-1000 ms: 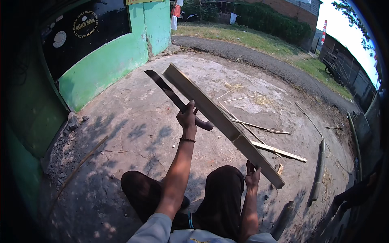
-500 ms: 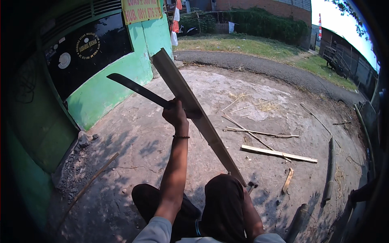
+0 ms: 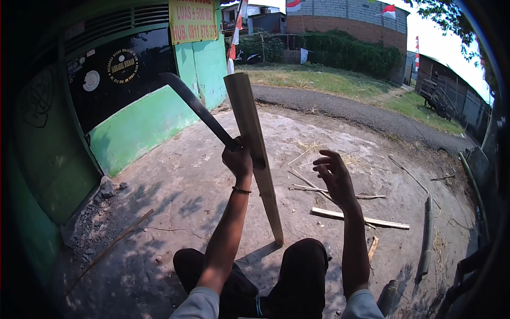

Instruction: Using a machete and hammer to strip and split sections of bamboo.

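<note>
1. In the head view, your left hand point(image 3: 237, 158) is in the middle of the scene, its grip clenched around the handle of the long knife point(image 3: 200, 111); the dark blade slants up toward the far left.
2. The split bamboo point(image 3: 246, 106) stands tilted just right of that hand, its lower end meeting the ground point(image 3: 191, 159) just beyond your knees point(image 3: 300, 268). The knife's handle end overlaps it; whether your left fingers also hold the bamboo, I cannot tell.
3. Your right hand point(image 3: 334, 178) is raised on the right, its grip released, fingers loosely bent, well apart from the bamboo.
4. Below and beyond that hand lie thin sticks point(image 3: 372, 196), a pale strip point(image 3: 390, 222) and, nearer you, a wood scrap point(image 3: 373, 248).
5. Farther right lies a round pole point(image 3: 426, 234).
6. On the left, a long stick point(image 3: 129, 230) lies near rubble point(image 3: 87, 231) by the green wall point(image 3: 143, 122).
7. On the far side, a grey road point(image 3: 340, 106) passes before grass point(image 3: 287, 78).
</note>
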### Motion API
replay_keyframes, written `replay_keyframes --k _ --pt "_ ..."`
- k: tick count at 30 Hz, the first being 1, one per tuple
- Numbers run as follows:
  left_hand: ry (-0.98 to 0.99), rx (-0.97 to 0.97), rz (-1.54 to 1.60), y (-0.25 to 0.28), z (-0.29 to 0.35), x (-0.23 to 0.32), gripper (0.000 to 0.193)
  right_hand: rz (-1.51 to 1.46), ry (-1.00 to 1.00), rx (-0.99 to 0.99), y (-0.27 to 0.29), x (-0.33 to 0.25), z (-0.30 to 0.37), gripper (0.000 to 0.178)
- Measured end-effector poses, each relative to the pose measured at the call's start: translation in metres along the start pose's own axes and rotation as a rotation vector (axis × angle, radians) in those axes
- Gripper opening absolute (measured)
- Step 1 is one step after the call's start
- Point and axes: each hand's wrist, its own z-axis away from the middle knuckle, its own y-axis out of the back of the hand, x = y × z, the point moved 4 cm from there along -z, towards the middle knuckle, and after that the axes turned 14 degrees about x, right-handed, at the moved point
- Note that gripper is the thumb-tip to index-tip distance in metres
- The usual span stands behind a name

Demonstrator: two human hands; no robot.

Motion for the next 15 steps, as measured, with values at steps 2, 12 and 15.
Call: replay_keyframes --k 2,12,15 --pt "0.090 -0.010 0.010 0.001 0.009 0.013 0.017 0.091 0.183 -0.017 -0.030 -0.039 -0.038 0.045" --pt "0.162 -0.166 0.086 -0.006 0.021 0.027 0.022 0.559 0.245 0.024 -0.128 -0.057 -0.084 0.046" --pt "0.380 -0.231 0.363 -0.002 0.012 0.020 0.032 0.537 0.294 0.118 -0.124 -0.041 -0.098 0.028"
